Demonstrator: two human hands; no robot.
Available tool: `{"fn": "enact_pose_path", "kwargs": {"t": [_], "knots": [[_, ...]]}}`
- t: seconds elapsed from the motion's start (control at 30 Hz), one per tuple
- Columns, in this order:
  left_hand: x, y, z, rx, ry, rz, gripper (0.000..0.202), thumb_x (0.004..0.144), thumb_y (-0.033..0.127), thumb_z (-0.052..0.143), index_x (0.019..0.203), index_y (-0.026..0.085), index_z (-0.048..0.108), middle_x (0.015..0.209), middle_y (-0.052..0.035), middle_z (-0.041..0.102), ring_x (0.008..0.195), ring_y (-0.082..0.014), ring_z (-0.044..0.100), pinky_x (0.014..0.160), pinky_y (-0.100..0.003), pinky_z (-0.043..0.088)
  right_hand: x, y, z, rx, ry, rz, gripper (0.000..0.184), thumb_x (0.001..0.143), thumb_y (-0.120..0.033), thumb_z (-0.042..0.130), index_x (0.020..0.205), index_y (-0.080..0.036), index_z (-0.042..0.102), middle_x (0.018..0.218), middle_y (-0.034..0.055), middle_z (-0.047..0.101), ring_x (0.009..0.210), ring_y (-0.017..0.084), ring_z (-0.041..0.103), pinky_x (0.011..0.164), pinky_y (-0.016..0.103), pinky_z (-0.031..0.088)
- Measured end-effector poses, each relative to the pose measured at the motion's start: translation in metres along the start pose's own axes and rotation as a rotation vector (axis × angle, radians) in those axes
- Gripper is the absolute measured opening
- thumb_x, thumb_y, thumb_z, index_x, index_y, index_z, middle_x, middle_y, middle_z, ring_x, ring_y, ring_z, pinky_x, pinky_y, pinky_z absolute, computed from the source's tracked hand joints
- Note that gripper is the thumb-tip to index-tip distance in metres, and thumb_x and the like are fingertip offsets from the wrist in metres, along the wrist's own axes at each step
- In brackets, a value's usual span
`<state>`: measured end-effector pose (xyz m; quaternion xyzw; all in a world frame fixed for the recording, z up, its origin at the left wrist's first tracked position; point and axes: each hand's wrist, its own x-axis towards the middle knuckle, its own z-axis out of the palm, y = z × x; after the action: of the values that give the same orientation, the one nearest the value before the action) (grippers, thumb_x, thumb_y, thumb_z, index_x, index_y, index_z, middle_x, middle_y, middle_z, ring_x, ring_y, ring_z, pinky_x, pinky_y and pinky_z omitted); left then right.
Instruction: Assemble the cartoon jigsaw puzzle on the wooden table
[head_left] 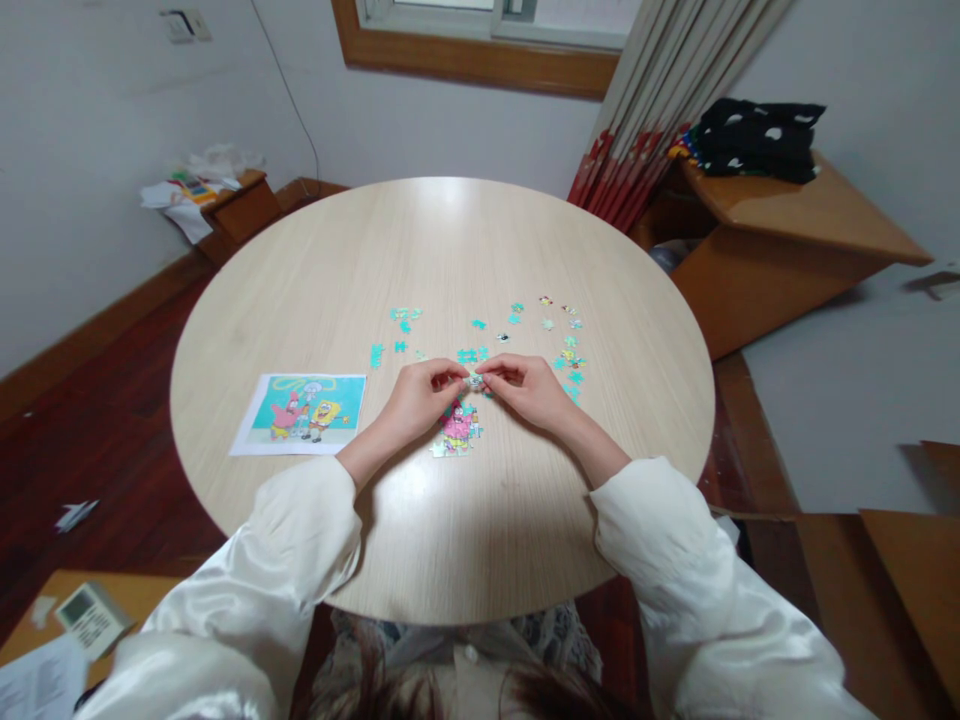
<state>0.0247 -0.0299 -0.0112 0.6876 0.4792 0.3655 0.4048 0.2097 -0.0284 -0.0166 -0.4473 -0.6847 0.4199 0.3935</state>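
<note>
My left hand (421,395) and my right hand (526,388) meet over the middle of a round wooden table (450,540). Both pinch the same small jigsaw piece (475,380) between fingertips. Just below them lies a partly joined patch of puzzle (456,428) with a pink cartoon figure. Several loose teal pieces (472,354) are scattered beyond my hands, with more coloured ones (567,345) to the right. A printed reference picture (304,413) of cartoon characters lies flat to the left of my left hand.
A striped curtain (660,110) hangs at the back right beside a wooden desk (787,215) with a black spotted cloth (761,135). A low wooden stand with papers (217,195) sits at the back left. A remote control (91,617) lies at the bottom left.
</note>
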Motion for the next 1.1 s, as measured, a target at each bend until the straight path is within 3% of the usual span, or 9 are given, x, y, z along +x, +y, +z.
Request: {"fn": "enact_pose_path", "kwargs": {"t": [0.27, 1.1], "knots": [[0.0012, -0.0019, 0.0045, -0.001, -0.021, -0.047, 0.012, 0.080, 0.013, 0.059, 0.079, 0.014, 0.071, 0.067, -0.0022, 0.066, 0.060, -0.0121, 0.055, 0.057, -0.024, 0.041, 0.0023, 0.0042, -0.0051, -0.102, 0.114, -0.019, 0.014, 0.080, -0.022, 0.057, 0.082, -0.017, 0.070, 0.076, 0.0033, 0.070, 0.070, 0.014, 0.062, 0.067, 0.029, 0.049], [0.0037, 0.0000, 0.0088, 0.176, -0.031, -0.107, 0.015, 0.077, 0.012, 0.058, 0.077, 0.015, 0.072, 0.066, -0.0027, 0.069, 0.062, -0.0163, 0.061, 0.068, -0.030, 0.045, 0.0013, 0.0034, -0.0058, -0.308, 0.067, -0.027, 0.017, 0.079, -0.015, 0.056, 0.083, -0.017, 0.073, 0.079, 0.0044, 0.071, 0.068, 0.014, 0.059, 0.069, 0.029, 0.046]]}}
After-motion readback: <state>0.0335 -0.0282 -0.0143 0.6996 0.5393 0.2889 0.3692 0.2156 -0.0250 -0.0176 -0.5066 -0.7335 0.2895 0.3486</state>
